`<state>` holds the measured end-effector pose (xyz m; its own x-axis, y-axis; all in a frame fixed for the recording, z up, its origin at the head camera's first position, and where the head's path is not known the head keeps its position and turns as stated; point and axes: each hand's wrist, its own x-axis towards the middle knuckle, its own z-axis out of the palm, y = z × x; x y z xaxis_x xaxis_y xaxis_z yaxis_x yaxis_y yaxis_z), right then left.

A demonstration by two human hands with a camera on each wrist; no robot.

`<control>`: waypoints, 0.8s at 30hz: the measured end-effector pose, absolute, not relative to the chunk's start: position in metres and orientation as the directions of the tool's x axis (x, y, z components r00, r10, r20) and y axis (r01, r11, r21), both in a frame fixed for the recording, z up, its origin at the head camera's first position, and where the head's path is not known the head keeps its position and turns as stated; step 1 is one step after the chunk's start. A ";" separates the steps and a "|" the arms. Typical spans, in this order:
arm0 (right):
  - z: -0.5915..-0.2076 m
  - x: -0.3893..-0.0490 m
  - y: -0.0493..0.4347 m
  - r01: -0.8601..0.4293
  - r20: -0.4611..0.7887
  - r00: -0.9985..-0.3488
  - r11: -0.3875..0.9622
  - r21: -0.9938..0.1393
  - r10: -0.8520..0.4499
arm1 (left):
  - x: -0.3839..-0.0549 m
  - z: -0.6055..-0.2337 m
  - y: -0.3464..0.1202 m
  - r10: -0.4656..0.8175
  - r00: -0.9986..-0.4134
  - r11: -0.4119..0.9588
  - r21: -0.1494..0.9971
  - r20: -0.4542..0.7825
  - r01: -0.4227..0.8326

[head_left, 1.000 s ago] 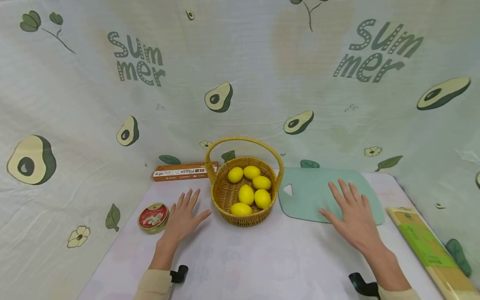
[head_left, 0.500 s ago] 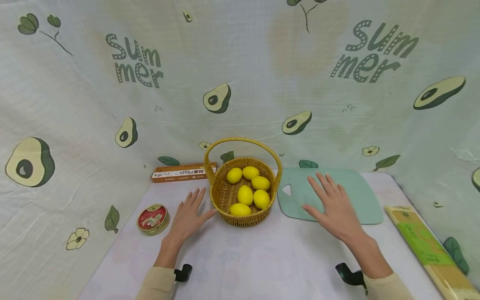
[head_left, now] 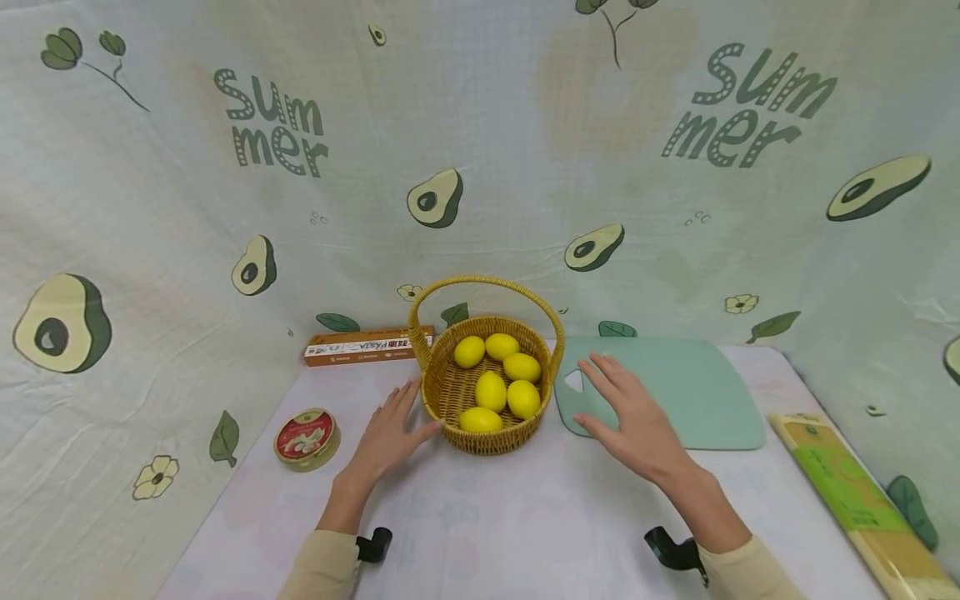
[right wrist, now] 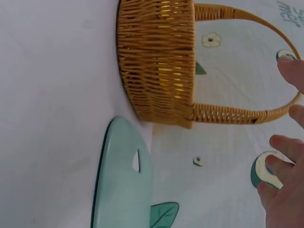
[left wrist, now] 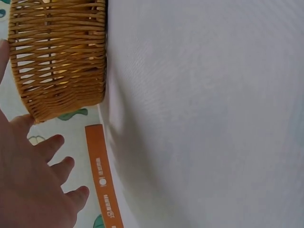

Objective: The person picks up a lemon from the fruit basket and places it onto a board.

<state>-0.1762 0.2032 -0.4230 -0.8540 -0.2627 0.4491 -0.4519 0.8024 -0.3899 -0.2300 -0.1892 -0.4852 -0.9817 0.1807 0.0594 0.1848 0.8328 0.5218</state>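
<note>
"So, where is the basket [head_left: 487, 443] sitting, and which grip is lying closer?"

"It is standing upright on the worktop [head_left: 510, 533] between my two grips, six yellow lemons [head_left: 491, 392] resting inside. My left grip [head_left: 386, 437] is hovering nearer, its thumb pointing at the near-left rim; the basket is lying ahead and to its right. My right grip [head_left: 636, 421] is hanging farther off, overlapping the left part of the green board [head_left: 705, 400], with the basket lying to its left. The handle [head_left: 482, 279] is arching crosswise, one foot facing each side. Both grips are holding nothing, thumbs standing apart from extended fingers."

"And what is escaping inspection?"

"I am failing to tell whether my left thumb is touching the rim. Both wrist views are cutting off part of the basket; there, the lemons are showing only as yellow glimpses through the wicker."
</note>
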 end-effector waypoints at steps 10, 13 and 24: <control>-0.428 -0.182 0.172 -0.517 0.435 -0.830 0.772 -0.370 -0.348 | -0.233 -0.487 -0.186 0.147 -0.989 0.759 0.642 -0.007 0.109; -0.430 -0.185 0.162 -0.534 0.422 -0.827 0.750 -0.389 -0.371 | -0.235 -0.488 -0.184 0.147 -0.989 0.702 0.707 -0.023 0.088; -0.434 -0.199 0.131 -0.558 0.411 -0.819 0.724 -0.407 -0.400 | -0.234 -0.489 -0.172 0.149 -0.983 0.565 0.825 -0.107 -0.004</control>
<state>-0.1986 0.1306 -0.4337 -0.8190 -0.3999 0.4115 -0.5576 0.7235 -0.4069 -0.2341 -0.1723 -0.4890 -0.9830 0.1494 -0.1067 -0.0036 0.5654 0.8248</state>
